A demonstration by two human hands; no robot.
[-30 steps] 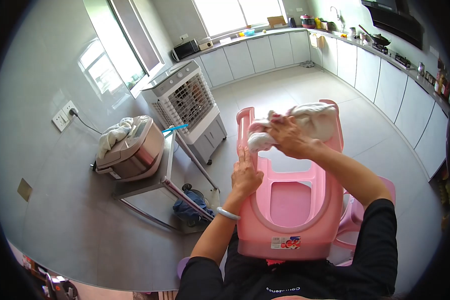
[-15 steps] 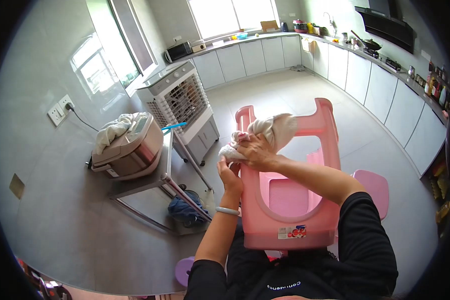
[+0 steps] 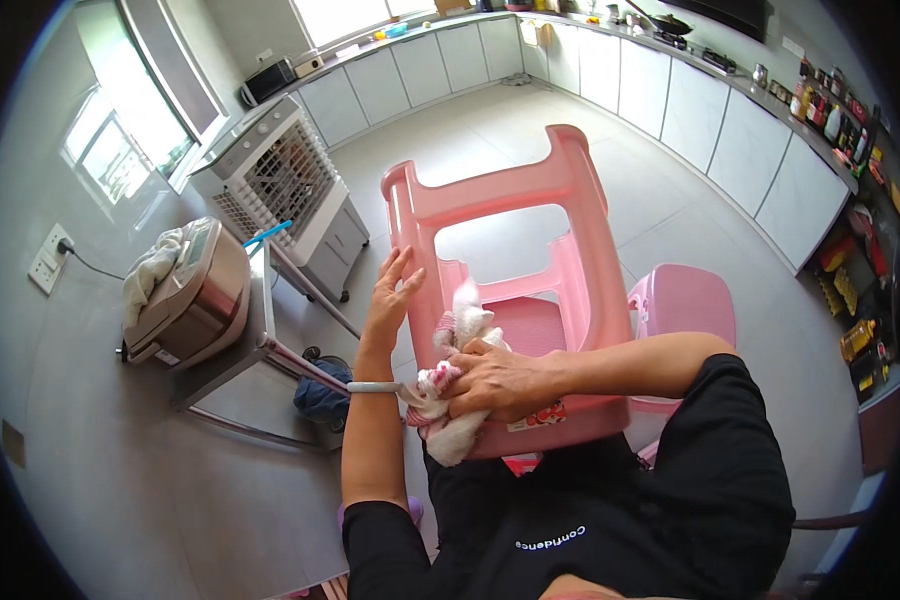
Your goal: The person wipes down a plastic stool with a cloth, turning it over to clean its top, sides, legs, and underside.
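A pink plastic stool (image 3: pixel 490 190) lies across my lap with its legs pointing away from me. My right hand (image 3: pixel 505 380) presses a bunched white-and-pink towel (image 3: pixel 460 435) against the stool's near left side, fingers closed on the cloth. Along the outer left edge of the stool is my left hand (image 3: pixel 395 295), its fingers stretched out and at least partly resting on the plastic. The towel covers some of that near left corner, and my right hand hides part of the printed label (image 3: pixel 550 415).
On the left, a rice cooker (image 3: pixel 195 295) with a cloth on it stands on a metal-legged table (image 3: pixel 265 340). An air cooler (image 3: pixel 270 185) is behind it. A second pink seat (image 3: pixel 685 305) is at my right. White cabinets (image 3: pixel 690 110) line the far walls.
My right hand and the towel have come from the stool's far left leg toward me, to its near left side. My left hand has moved up along the edge, fingers straightened. The view has shifted.
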